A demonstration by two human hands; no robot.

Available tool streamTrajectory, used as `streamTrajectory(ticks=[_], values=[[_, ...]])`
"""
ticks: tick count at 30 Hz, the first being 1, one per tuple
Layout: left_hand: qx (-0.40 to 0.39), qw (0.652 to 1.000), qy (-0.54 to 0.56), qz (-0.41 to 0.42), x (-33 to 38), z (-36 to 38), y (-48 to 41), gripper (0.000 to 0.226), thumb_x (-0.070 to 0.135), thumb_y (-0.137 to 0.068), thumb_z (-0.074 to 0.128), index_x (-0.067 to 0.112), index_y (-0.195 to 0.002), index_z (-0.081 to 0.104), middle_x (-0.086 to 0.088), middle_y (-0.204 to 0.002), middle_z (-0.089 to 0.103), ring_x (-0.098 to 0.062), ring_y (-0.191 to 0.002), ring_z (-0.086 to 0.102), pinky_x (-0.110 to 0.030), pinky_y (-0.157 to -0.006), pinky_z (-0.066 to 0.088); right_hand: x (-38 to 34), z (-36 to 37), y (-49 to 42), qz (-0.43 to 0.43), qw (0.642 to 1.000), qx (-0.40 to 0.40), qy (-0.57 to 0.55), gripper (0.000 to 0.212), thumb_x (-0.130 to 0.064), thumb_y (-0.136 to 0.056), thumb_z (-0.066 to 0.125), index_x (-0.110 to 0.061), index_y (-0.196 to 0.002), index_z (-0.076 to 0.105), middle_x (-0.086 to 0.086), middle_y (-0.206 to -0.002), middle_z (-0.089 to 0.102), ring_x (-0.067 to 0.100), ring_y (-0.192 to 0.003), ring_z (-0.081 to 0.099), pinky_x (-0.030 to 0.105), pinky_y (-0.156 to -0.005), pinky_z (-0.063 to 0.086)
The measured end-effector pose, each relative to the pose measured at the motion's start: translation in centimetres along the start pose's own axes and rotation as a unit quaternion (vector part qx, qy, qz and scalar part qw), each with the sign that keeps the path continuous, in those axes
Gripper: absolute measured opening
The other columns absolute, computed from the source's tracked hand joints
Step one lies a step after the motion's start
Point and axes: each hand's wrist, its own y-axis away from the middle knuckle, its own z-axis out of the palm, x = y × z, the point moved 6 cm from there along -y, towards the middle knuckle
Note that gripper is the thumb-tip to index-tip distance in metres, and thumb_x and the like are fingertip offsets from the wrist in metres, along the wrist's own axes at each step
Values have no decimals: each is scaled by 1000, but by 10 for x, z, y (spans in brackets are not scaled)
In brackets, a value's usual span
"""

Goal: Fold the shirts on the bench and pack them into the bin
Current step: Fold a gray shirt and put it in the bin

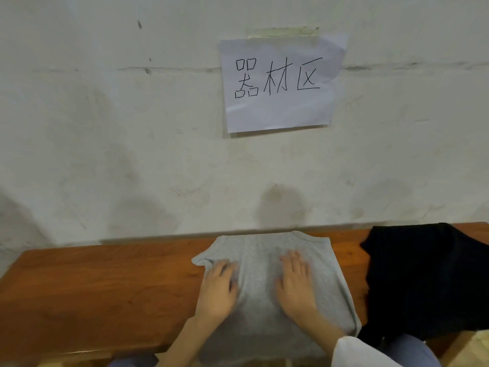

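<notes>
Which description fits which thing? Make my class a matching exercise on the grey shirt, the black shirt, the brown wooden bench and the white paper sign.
Things: 1 flat grey shirt; 2 crumpled black shirt; 3 white paper sign; 4 brown wooden bench.
Descriptions: A hangs on the wall; B under the left hand and right hand; C bears both shirts; D heaped at the right end.
Pairs: 1-B, 2-D, 3-A, 4-C.

Heather-grey shirt (pixel 267 250); black shirt (pixel 423 282); reddish-brown wooden bench (pixel 92 287); off-white stained wall (pixel 132 128); white paper sign (pixel 280 83) with black characters.
</notes>
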Motion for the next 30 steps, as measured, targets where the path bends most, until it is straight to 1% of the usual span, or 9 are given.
streamTrajectory(ticks=[2,5,8,12,16,20,23,26,30], values=[[82,990,28,-108,-17,-14,10,46,20,-92,50,20,-137,46,-3,-139,43,-20,-126,42,-32,-103,35,-39,7,-5,-62,997,-21,-43,54,-30,-102,26,-18,-152,11,4,-160,3,19,-148,-2,29,-114,-9],[97,965,24,-242,-39,-21,33,38,40,-91,54,20,-123,50,-3,-121,49,-21,-113,47,-33,-93,39,-91,26,-4,-140,986,-88,-34,74,-51,-84,-2,-23,-152,11,-1,-160,4,19,-147,-2,41,-117,-2],[86,965,13,-249,-48,-15,38,44,52,-89,51,18,-117,46,-2,-119,50,-20,-112,49,-31,-93,41,-107,44,0,-147,981,-125,32,68,-55,-88,1,-32,-151,7,-3,-160,-4,25,-146,-10,56,-113,-8],[63,958,26,-278,-55,-18,34,55,56,-86,55,13,-118,42,-6,-120,54,-24,-113,53,-34,-93,42,-102,49,6,-117,980,-149,55,58,-56,-96,16,-38,-150,3,-3,-159,-13,30,-144,-18,62,-110,-11],[-1,970,27,-242,-57,-18,27,37,45,-94,48,12,-110,57,-9,-115,60,-28,-110,54,-37,-92,45,-110,36,1,-121,978,-161,58,57,-44,-97,33,-36,-149,10,2,-159,-6,34,-145,-10,65,-109,0],[29,937,287,-198,-56,-26,39,19,25,-99,43,12,-89,53,-5,-87,59,-26,-86,58,-35,-77,48,-118,41,4,-158,963,-203,79,55,-42,-100,29,-42,-149,3,-2,-159,-14,32,-145,-15,69,-107,-1],[-27,886,412,-210,-52,-22,62,15,28,-96,53,14,-92,49,0,-86,56,-15,-79,55,-29,-69,45,-115,40,3,-154,961,-217,75,58,-48,-98,33,-44,-148,4,-5,-159,-15,31,-145,-16,71,-105,-1],[-138,853,438,-248,-57,-13,85,35,31,-82,72,13,-108,56,-1,-99,64,-13,-88,62,-24,-68,51,-113,42,3,-149,961,-222,72,61,-52,-97,34,-44,-148,1,-6,-158,-17,30,-144,-19,71,-106,-4],[-282,867,361,-196,-58,-33,102,20,29,-78,74,15,-90,66,2,-82,66,-9,-69,61,-20,-56,45,-111,43,3,-147,961,-222,73,62,-55,-96,32,-45,-148,-1,-7,-158,-19,29,-144,-20,70,-106,-6]])
